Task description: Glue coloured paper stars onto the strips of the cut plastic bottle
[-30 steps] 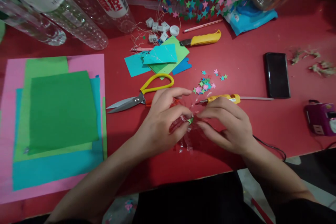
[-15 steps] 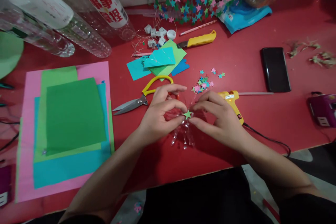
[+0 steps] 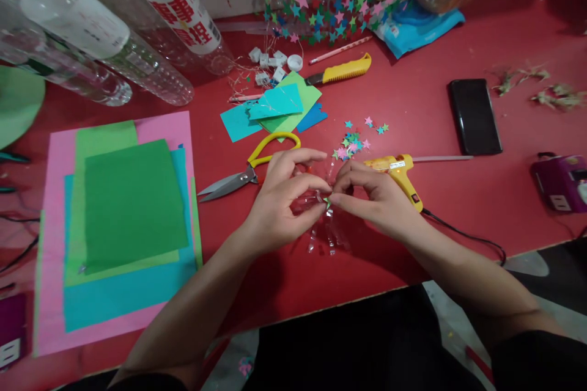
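A small green paper star (image 3: 327, 202) is between my two hands, partly covered by fingertips. Beneath it spreads a clear plastic piece cut into strips (image 3: 331, 245), its upper part hidden by my fingers. My left hand (image 3: 282, 201) curls around the plastic, thumb and index tip at the star's left side. Thumb and fingers of my right hand (image 3: 367, 195) pinch the star from the other side. Just behind the hands lies a small pile of coloured paper stars (image 3: 352, 145). Yellow-handled scissors (image 3: 250, 172) rest left of my left hand, and a yellow glue gun (image 3: 403, 178) is beyond my right.
Coloured sheets (image 3: 135, 208) are stacked at left, below plastic bottles (image 3: 151, 73). Paper scraps (image 3: 277, 104), a yellow cutter (image 3: 343, 71) and a star-covered clear bottle (image 3: 339, 3) lie at the back. A black phone (image 3: 476, 116) and a purple box (image 3: 560, 183) are at right.
My right fingers have closed in over the green star, which now shows less and looks tilted. The view has shifted slightly.
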{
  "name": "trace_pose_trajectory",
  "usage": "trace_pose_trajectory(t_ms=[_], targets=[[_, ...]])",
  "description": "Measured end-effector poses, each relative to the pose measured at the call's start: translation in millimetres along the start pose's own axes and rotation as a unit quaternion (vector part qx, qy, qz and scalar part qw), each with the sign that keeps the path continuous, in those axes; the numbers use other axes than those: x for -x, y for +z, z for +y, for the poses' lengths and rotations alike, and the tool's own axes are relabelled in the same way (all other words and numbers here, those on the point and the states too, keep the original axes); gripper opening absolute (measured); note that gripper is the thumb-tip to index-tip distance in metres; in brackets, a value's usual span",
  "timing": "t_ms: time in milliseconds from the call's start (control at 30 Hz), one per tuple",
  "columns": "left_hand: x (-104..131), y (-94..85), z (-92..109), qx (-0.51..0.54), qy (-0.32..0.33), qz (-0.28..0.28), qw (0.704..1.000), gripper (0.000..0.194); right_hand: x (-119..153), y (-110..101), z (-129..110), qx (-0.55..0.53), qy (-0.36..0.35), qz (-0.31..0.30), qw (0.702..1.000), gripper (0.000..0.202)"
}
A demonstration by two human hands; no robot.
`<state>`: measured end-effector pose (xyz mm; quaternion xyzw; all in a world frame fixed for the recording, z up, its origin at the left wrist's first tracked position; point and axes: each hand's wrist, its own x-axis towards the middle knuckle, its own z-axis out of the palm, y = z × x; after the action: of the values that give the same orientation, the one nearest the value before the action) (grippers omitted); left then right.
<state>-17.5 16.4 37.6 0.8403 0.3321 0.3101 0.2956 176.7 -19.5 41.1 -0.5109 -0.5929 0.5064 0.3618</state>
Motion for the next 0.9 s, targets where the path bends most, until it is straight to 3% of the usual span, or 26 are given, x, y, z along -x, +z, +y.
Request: trace_pose_trajectory(t_ms=[900], targets=[[-1.6,-3.7,0.7,-0.021,0.014,-0.024,0.999,0.005,1.4,6.0,-0.2,0.003,-0.056,0.008,0.998,0.015]])
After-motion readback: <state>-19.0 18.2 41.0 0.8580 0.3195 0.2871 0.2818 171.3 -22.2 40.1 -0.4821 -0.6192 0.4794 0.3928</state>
